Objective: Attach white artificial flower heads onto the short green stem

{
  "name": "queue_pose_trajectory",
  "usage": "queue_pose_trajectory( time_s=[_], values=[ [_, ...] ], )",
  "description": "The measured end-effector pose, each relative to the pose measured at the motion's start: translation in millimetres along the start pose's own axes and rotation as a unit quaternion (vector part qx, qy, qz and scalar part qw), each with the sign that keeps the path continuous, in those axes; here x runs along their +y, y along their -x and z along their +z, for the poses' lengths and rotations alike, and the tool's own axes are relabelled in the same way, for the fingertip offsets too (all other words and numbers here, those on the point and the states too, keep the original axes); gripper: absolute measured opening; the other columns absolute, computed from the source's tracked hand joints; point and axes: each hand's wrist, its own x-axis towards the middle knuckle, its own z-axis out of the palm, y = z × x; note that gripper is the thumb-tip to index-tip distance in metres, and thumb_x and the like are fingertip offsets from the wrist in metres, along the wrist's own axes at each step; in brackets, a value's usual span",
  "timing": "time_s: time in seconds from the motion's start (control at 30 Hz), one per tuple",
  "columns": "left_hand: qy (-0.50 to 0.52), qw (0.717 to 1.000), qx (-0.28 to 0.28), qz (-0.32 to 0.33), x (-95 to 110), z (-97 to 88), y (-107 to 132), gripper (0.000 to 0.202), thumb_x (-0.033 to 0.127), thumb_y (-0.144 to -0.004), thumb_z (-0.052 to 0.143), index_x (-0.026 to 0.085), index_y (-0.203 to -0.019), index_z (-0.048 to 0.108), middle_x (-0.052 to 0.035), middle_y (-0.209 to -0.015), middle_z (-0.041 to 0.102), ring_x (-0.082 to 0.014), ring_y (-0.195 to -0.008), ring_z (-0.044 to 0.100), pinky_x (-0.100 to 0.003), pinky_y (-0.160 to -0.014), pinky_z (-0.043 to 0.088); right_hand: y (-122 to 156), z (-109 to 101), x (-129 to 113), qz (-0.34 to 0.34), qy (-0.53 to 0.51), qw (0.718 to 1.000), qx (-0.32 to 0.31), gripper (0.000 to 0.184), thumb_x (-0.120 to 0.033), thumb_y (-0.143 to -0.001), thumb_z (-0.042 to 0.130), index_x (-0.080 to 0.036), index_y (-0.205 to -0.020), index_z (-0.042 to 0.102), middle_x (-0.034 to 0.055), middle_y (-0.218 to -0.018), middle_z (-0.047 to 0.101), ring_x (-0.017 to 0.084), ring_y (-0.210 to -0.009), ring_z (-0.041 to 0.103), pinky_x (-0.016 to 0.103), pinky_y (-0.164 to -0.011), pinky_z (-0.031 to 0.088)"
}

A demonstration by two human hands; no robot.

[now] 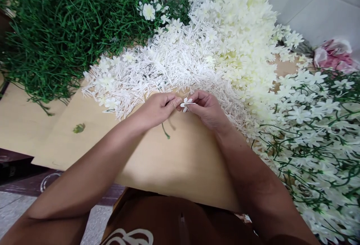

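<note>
Your left hand [157,108] and right hand [206,108] meet at the centre of the tan board [180,162], fingertips pinched together on one small white flower [186,103] held between them. A green stem [165,130] hangs under your left hand. At 12 o'clock lies the heap of white blossoms [180,61]; at 10 o'clock, the pile of green stems [62,27]; at 3 o'clock, finished sprays [315,125].

Matt brown cardboard sheet [180,162]; white plastic-looking flower pieces [168,65]; glossy floor tiles [317,9].
</note>
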Motion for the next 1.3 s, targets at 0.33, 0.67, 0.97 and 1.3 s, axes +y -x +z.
queue_pose_trajectory(
  time_s=[0.33,0.67,0.97,1.3],
  values=[
    [0.090,0.995,-0.024,0.035,-4.9,9.6,-2.3,0.031,0.035,-0.089,0.050,0.018,-0.063,0.055,0.0015,-0.062,0.053,-0.0110,-0.060,0.047,-0.024,-0.061,0.038,-2.5,-1.9,-3.7,0.037,-0.021,0.999,-0.025,0.033,-0.033,-0.056,0.089,-0.018,-0.061,0.060,-0.0032,-0.062,0.068,0.010,-0.062,0.063,0.026,-0.066,0.051],
    [0.098,0.993,-0.043,0.050,-6.4,11.5,-2.1,0.045,0.053,-0.088,0.049,0.020,-0.058,0.046,0.0028,-0.056,0.043,-0.0111,-0.054,0.038,-0.026,-0.056,0.034,-0.3,-1.5,-4.6,0.088,-0.019,0.995,-0.033,0.034,-0.029,-0.050,0.092,-0.018,-0.059,0.061,-0.0030,-0.061,0.069,0.011,-0.062,0.067,0.025,-0.064,0.052],
    [0.130,0.986,-0.069,0.074,-2.3,6.7,-6.1,0.046,0.052,-0.090,0.052,0.019,-0.059,0.049,0.0030,-0.056,0.044,-0.0106,-0.057,0.042,-0.025,-0.059,0.037,-1.1,-5.6,-3.2,0.079,-0.037,0.995,-0.053,0.035,-0.037,-0.055,0.091,-0.018,-0.064,0.063,-0.0022,-0.062,0.071,0.011,-0.061,0.067,0.025,-0.067,0.052],
    [0.106,0.987,-0.087,0.085,-12.1,9.2,-6.7,0.039,0.045,-0.089,0.049,0.018,-0.062,0.051,0.0030,-0.056,0.046,-0.0105,-0.058,0.044,-0.024,-0.059,0.037,-3.6,-3.5,-7.1,0.125,-0.041,0.991,-0.038,0.032,-0.023,-0.047,0.091,-0.018,-0.057,0.061,-0.0045,-0.056,0.068,0.010,-0.055,0.066,0.024,-0.062,0.053]
  ],
)
